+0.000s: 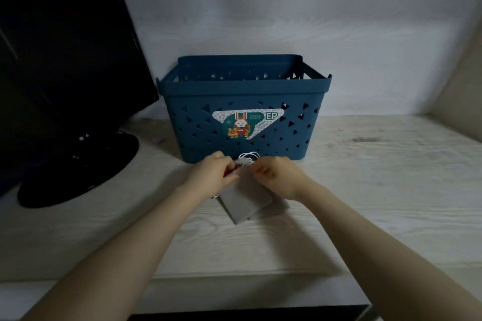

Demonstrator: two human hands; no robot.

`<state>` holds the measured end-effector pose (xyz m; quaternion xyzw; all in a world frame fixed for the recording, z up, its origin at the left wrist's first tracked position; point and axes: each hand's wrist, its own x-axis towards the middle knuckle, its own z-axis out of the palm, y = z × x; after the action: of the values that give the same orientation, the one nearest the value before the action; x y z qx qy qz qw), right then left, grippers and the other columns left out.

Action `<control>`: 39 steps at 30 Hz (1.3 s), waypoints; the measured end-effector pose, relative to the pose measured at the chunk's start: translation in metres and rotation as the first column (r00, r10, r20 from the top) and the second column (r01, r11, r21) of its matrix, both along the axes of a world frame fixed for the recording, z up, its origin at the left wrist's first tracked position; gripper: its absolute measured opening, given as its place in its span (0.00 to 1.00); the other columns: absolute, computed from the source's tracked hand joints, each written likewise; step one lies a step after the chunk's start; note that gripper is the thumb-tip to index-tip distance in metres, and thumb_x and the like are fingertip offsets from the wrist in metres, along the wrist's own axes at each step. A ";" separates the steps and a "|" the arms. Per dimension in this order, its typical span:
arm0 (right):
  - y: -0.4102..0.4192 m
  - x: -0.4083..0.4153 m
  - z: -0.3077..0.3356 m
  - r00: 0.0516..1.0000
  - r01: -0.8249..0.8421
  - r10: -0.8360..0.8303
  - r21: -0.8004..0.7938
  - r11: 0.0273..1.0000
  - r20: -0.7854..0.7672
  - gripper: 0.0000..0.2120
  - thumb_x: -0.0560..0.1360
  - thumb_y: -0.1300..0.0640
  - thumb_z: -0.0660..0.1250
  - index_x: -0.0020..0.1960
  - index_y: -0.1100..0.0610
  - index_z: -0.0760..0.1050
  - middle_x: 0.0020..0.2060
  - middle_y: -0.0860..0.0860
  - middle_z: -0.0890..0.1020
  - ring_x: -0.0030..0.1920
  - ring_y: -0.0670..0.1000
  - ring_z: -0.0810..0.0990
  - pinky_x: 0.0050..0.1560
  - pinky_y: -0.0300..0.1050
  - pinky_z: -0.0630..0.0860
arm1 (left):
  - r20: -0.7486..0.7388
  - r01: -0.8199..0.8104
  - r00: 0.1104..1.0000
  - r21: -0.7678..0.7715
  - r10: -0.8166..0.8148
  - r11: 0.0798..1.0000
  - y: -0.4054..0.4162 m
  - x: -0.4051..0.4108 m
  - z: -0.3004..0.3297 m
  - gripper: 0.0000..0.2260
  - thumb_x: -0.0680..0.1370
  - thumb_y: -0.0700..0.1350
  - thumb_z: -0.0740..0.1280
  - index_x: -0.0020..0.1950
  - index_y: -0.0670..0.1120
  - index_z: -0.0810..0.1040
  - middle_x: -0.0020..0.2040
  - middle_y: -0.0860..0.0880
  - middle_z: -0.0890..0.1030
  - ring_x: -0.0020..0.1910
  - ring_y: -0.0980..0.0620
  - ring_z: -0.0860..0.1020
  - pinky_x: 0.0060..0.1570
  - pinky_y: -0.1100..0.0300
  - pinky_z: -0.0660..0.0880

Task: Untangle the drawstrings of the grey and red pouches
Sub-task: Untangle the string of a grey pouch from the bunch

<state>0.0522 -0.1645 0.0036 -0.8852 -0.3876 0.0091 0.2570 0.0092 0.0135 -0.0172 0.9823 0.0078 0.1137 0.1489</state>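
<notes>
A grey pouch (246, 202) lies flat on the pale wooden table (365, 190), just in front of the blue basket. Only a sliver of the red pouch (229, 171) shows, under my left hand. The white drawstrings (247, 157) loop in a tangle between my two hands, close to the basket's base. My left hand (212, 173) has its fingers curled and pinches the strings at the red pouch's top. My right hand (273, 173) pinches the strings from the right, above the grey pouch's top edge.
The blue perforated basket (242, 112) with a rabbit sticker stands right behind my hands. A black monitor (65, 60) on a round black stand (78, 172) fills the left side. A white wall closes the back, and a beige panel rises at far right.
</notes>
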 end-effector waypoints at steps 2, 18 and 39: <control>0.000 -0.002 -0.007 1.000 0.025 -0.025 -0.005 1.000 0.009 0.11 0.76 0.61 0.61 0.56 0.58 0.79 0.53 0.56 0.82 0.52 0.58 0.78 0.50 0.46 0.73 | 0.056 0.007 0.998 0.002 -0.007 1.000 -0.002 -0.002 -0.003 0.09 0.75 0.48 0.69 0.46 0.42 0.79 0.47 0.46 0.73 0.47 0.46 0.74 0.49 0.51 0.73; 0.002 -0.003 -0.003 0.754 0.403 0.209 0.690 0.601 -0.623 0.08 0.77 0.65 0.60 0.49 0.58 0.78 0.41 0.52 0.80 0.42 0.49 0.75 0.44 0.39 0.69 | 0.369 0.248 0.917 -0.231 -0.151 0.941 -0.027 -0.009 0.011 0.05 0.76 0.43 0.67 0.47 0.43 0.74 0.41 0.52 0.76 0.41 0.54 0.74 0.38 0.63 0.67; -0.009 0.054 0.006 0.402 0.859 0.415 0.493 0.137 -0.816 0.11 0.79 0.60 0.56 0.39 0.58 0.72 0.37 0.52 0.77 0.38 0.50 0.76 0.42 0.41 0.72 | 0.043 0.045 0.995 -0.999 0.095 -0.024 -0.027 0.031 0.029 0.14 0.77 0.44 0.64 0.30 0.47 0.73 0.24 0.54 0.69 0.27 0.56 0.70 0.25 0.67 0.63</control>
<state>0.1057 -0.1732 0.0096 -0.4044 0.0865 0.1616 0.8960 0.0405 -0.0135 0.0115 0.5722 0.0970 0.1245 0.8048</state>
